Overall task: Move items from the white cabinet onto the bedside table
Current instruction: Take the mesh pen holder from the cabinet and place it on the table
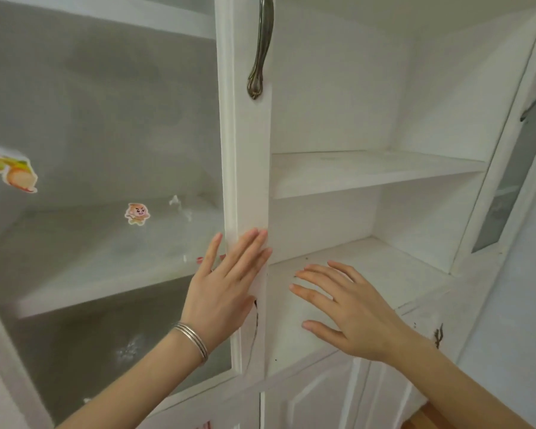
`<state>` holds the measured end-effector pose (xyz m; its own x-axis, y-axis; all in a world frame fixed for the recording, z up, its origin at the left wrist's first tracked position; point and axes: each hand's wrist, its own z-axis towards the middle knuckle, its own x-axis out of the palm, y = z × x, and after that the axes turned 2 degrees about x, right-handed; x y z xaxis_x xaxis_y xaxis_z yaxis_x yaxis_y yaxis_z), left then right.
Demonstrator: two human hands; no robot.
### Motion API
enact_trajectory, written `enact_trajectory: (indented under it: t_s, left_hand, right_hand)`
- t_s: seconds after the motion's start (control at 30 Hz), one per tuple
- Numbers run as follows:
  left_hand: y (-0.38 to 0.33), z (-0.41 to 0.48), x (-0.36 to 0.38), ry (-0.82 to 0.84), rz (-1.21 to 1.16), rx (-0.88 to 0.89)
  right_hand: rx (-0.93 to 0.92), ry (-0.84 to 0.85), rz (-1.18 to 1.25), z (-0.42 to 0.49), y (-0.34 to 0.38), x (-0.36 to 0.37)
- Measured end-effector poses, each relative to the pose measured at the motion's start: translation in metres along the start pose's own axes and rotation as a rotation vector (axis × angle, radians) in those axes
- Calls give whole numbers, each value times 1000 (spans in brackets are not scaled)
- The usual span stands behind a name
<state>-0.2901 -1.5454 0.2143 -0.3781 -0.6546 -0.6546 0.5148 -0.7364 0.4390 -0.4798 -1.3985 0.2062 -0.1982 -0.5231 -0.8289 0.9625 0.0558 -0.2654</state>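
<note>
**White cabinet, two flat hands at its front**

White cabinet (338, 103) fills the head view, seen close and from below. Its left glass door (106, 119) is frosted grey and carries two cartoon stickers, a small one (137, 213) near the middle and a larger one (13, 171) at the left edge. A dark metal handle (262, 48) hangs on that door's white frame (251, 181).

The left hand (223, 289), with silver bangles (192, 339) on its wrist, lies flat against the lower part of this frame. Its grip is not closed on anything: the fingers are straight and close together, pointing up.

To the right, the compartment stands open, showing an upper shelf (369, 171) and a lower shelf (384, 267). The right hand (353, 317) is in front of the lower shelf's edge, palm down, its grip spread wide with straight fingers holding nothing. Whether it touches the wood cannot be told.

The right door (514, 168) is swung out at the far right. Panelled lower doors (316, 404) sit beneath.
</note>
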Motion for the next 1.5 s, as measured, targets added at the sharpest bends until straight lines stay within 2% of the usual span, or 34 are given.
enact_trajectory:
  t_s: [0.23,0.47,0.83,0.97,1.07,1.23,1.5]
  left_hand:
    - [9,5,7,20,-63,8]
    - [-18,24,13,-84,-312,50]
    - [-201,168,28,-120,-557,349]
    - [-274,221,31,-146,-580,416]
    - [-325,262,34,-158,-576,434]
    - [-387,316,41,-133,-533,424]
    - [-423,385,67,-60,-407,402]
  right_hand:
    - [22,11,2,22,-9,22]
    - [207,-16,-32,-17,-33,15]
    - [522,128,-214,-177,-141,-49]
    - [565,163,-271,-249,-200,-61]
    - [567,180,-311,-298,-249,-77]
    - [464,226,-351,-351,-329,-91]
    - [332,150,-286,-353,-436,-55]
